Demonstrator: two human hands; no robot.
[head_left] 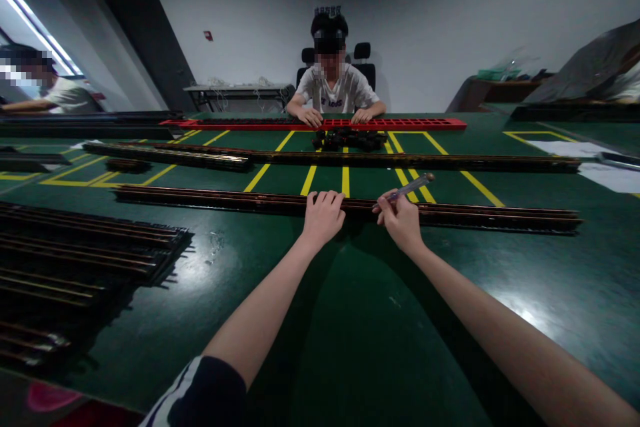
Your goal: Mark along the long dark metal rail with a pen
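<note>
A long, dark rail with copper-coloured strips [480, 215] lies across the green table in front of me. My left hand [325, 215] rests over its near edge, fingers curled onto the top and holding it. To the right of that, my right hand [401, 219] pinches a slim, pen-like tool with a translucent shaft [413, 185]. The tool slants, its upper end pointing up and right, its lower end down by the rail. My fingers hide that lower tip, so what it touches cannot be made out.
Several similar strips [75, 247] lie at the left. Another long rail [450, 161] runs across behind mine, near a dark cluster of small parts [350, 139]. Opposite, a person [335, 87] has both hands at a red slotted frame [420, 124]. White papers [607, 177] lie at right.
</note>
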